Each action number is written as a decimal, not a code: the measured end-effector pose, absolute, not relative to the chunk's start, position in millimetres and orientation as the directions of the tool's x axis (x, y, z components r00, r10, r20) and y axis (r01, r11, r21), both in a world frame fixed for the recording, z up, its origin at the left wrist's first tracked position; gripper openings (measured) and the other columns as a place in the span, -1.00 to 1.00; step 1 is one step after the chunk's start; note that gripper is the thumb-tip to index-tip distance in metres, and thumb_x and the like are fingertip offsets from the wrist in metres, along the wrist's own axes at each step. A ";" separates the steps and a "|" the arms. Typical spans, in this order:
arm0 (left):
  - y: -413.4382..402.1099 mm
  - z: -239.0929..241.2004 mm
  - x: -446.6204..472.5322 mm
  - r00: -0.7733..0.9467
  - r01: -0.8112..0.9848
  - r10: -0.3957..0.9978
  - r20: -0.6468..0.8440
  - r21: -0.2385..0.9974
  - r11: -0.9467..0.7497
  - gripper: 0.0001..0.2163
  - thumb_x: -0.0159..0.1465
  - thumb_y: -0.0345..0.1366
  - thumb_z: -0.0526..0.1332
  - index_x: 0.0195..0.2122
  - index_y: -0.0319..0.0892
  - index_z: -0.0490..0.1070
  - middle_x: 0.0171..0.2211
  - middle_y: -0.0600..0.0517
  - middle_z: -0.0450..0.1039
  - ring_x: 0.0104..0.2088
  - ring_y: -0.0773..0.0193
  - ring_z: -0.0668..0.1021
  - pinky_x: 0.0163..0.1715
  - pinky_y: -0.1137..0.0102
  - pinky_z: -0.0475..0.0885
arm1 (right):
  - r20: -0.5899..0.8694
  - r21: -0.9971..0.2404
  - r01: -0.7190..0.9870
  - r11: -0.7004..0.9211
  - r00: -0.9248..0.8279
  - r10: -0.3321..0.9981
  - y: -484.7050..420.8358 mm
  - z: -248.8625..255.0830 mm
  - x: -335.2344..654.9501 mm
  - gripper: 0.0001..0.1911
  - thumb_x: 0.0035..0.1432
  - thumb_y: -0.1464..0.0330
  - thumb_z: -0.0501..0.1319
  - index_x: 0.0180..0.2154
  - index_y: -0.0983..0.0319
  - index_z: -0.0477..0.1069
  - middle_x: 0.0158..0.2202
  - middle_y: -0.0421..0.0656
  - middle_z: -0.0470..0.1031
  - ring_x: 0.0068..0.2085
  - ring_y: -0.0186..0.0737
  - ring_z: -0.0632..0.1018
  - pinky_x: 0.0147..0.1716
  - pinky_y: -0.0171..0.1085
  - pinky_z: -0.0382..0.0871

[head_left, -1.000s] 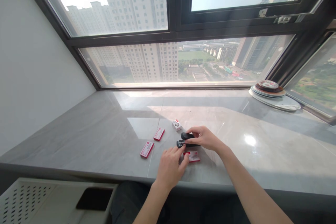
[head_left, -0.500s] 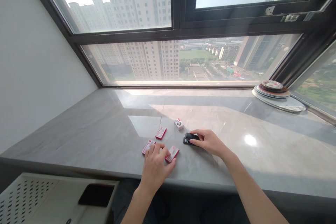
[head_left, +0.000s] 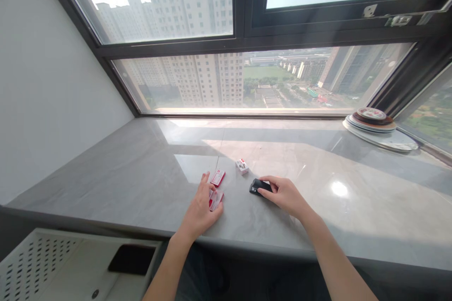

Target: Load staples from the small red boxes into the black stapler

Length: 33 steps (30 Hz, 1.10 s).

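Beside the counter's front edge, my left hand (head_left: 200,207) has its thumb and fingers around a small red-and-white box (head_left: 216,201), partly covering it. Just beyond those fingertips lies another red-and-white box (head_left: 218,178), flat on the counter. A small white box with a dark picture and a red mark (head_left: 242,166) sits farther back to the right. My right hand (head_left: 284,194) is closed over a black stapler (head_left: 259,186) lying on the counter, its thumb on the near side and fingers over the far side. My palm hides the stapler's rear end.
The grey marble-look counter (head_left: 123,174) runs up to a dark-framed window (head_left: 197,47). A stack of plates (head_left: 379,129) stands at the back right. Below the front edge at left are a white perforated basket (head_left: 45,263) and a black phone-like slab (head_left: 132,259).
My left hand has moved left, bringing the red-and-white box with it. The box that lay at far left is now hidden by that hand. My right hand stays on the stapler.
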<state>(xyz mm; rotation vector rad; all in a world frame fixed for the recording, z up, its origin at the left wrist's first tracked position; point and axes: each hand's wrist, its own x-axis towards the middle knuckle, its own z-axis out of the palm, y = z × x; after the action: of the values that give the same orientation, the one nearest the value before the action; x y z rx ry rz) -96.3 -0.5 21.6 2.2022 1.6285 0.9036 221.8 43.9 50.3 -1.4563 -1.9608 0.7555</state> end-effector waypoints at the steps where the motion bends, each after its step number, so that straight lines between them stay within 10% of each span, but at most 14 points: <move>1: 0.4 19.0 -93.4 0.173 0.772 0.926 0.334 0.538 -0.338 -0.53 0.29 -0.35 0.22 0.23 -0.10 0.26 0.53 -0.06 -0.15 0.52 0.03 -0.06 0.41 0.06 0.19 | 0.123 -0.726 0.643 0.243 -0.225 0.966 42.2 50.1 220.9 -0.60 0.22 0.07 0.30 0.01 0.10 0.61 -0.50 -0.30 0.25 -0.44 -0.27 0.38 -0.40 -0.30 0.20; 5: 6.3 14.0 -81.8 0.198 0.816 0.920 0.339 0.463 -0.346 -0.24 0.32 -0.36 0.17 0.51 -0.03 -0.12 0.52 -0.01 -0.12 0.52 0.05 -0.07 0.45 0.03 0.11 | 0.143 -0.712 0.666 0.223 -0.173 0.975 32.9 52.8 216.4 -0.61 0.22 0.08 0.28 -0.01 0.11 0.62 -0.52 -0.29 0.29 -0.45 -0.26 0.40 -0.40 -0.30 0.21; 18: 54.8 -4.7 8.9 0.069 0.896 0.902 0.426 0.372 -0.244 -0.36 0.53 -0.16 -0.01 0.54 -0.17 -0.26 0.46 -0.35 0.00 0.48 -0.17 0.05 0.35 -0.18 0.14 | 0.053 -0.827 0.562 -0.022 0.117 0.992 9.4 39.8 210.6 -0.47 0.23 0.01 0.25 0.09 0.17 0.61 -0.58 -0.33 0.16 -0.51 -0.29 0.33 -0.45 -0.31 0.19; 33: 20.7 6.8 -6.6 0.178 0.893 0.896 0.407 0.316 -0.321 -0.58 0.54 -0.27 -0.05 0.40 -0.01 0.16 0.46 -0.13 0.07 0.48 -0.03 0.10 0.38 -0.08 0.20 | -0.195 -0.948 0.261 -0.182 -0.024 0.980 0.2 27.9 186.0 -0.35 0.32 -0.05 0.14 0.27 0.19 0.40 -0.46 -0.26 0.31 -0.48 -0.23 0.48 -0.57 -0.30 0.50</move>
<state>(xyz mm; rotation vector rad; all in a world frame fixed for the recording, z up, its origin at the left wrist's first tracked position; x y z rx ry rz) -6.6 20.7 6.8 2.4067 1.8272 0.8376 186.0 0.2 27.9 -1.5248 -1.3430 1.2545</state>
